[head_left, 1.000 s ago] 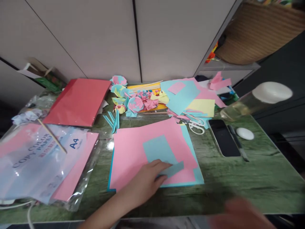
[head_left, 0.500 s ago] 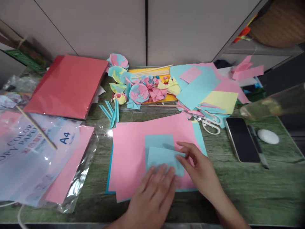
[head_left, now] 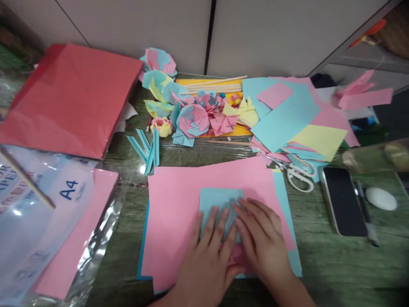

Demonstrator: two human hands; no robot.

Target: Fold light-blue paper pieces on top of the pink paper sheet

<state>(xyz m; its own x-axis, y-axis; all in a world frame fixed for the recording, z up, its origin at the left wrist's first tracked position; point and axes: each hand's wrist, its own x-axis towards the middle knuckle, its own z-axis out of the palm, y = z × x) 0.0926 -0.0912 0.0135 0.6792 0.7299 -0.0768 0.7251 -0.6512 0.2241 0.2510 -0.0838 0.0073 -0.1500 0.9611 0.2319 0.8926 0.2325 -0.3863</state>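
Note:
A small light-blue paper square (head_left: 217, 199) lies on a large pink sheet (head_left: 179, 200) in the middle of the green table. My left hand (head_left: 209, 256) rests flat on the blue square's near part, fingers stretched out. Beside it, my right hand (head_left: 260, 241) also lies flat, its fingers pressing the blue paper's right side. Both hands touch each other and cover the lower half of the square. A blue sheet (head_left: 284, 200) shows under the pink one.
A red paper pack (head_left: 67, 100) and an A4 colour-paper bag (head_left: 47, 213) lie at the left. Folded paper flowers (head_left: 191, 119), loose coloured sheets (head_left: 287, 115) and white scissors (head_left: 298, 172) sit behind. A phone (head_left: 343, 204), a pen and a white oval object (head_left: 381, 198) lie right.
My right hand came into view from the lower right and joined the left on the blue paper. A second blue piece was laid over the square, and both hands now press flat on it.

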